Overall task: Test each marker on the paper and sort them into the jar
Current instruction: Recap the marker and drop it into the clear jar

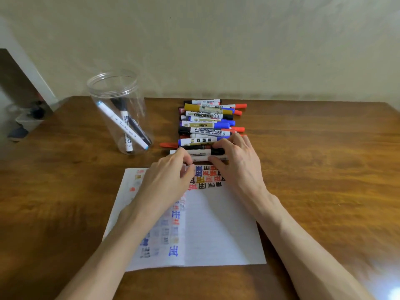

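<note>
A row of several markers (207, 122) with black, blue, red and yellow caps lies across the wooden table beyond the paper (220, 230). The paper is white and carries coloured test marks along its top and left half. Both hands meet at the row's nearest marker, a white marker (202, 158) lying crosswise. My left hand (171, 172) pinches its left end with curled fingers. My right hand (236, 159) grips its right end between thumb and fingers, hiding the cap. A clear jar (118, 98) stands at the left with three markers inside.
A white marker with a black cap (198, 152) lies just behind the held one. A red marker (168, 145) sticks out to the left of the row. The table (313, 169) ends at a wall behind and at an edge on the far left.
</note>
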{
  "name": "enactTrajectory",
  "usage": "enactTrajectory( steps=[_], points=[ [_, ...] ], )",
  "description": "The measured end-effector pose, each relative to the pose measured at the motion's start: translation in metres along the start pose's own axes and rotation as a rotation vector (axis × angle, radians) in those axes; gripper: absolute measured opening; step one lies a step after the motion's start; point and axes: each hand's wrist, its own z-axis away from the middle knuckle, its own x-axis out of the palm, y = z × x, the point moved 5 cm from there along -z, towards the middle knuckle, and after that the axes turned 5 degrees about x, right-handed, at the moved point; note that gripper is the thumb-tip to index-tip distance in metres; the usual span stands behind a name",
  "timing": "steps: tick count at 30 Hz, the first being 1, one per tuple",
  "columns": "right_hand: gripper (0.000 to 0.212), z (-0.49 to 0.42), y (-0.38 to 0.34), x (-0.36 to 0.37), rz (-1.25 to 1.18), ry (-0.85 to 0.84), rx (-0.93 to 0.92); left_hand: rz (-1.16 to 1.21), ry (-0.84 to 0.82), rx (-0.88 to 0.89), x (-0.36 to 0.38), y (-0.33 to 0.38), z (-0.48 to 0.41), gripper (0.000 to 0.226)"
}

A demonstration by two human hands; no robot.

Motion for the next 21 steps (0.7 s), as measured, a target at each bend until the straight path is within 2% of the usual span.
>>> enactTrajectory(
  steps=[3, 6, 8, 10, 12, 15, 18, 21],
  points=[
    [0.035, 0.0, 0.0, 0.001, -0.009, -0.008, -0.003, 0.087, 0.203, 0.054, -0.004, -0.003, 0.0, 0.004],
    [0.035, -0.002, -0.001, 0.003, -0.011, -0.02, -0.007, 0.188, 0.632, 0.1, -0.05, -0.015, 0.002, 0.007],
    [0.035, -0.002, 0.0, 0.003, -0.008, -0.023, -0.001, 0.116, 0.925, 0.095, -0.096, -0.03, 0.002, 0.011],
    [0.035, -0.001, -0.001, 0.003, -0.007, -0.022, 0.003, 0.017, 1.069, 0.059, -0.138, -0.049, -0.004, 0.017],
    [0.036, -0.001, -0.004, 0.001, -0.016, -0.01, 0.006, -0.079, 0.985, -0.004, -0.168, -0.069, -0.02, 0.021],
    [0.035, -0.001, -0.013, 0.001, -0.055, 0.013, -0.003, -0.13, 0.583, -0.092, -0.187, -0.088, -0.048, 0.015],
    [0.033, -0.001, -0.025, 0.002, -0.097, 0.032, -0.034, -0.188, 0.286, -0.193, -0.203, -0.089, -0.068, 0.005],
    [0.03, 0.001, -0.038, 0.002, -0.164, 0.026, -0.061, -0.305, -0.048, -0.264, -0.211, -0.081, -0.088, 0.019]
  ],
)
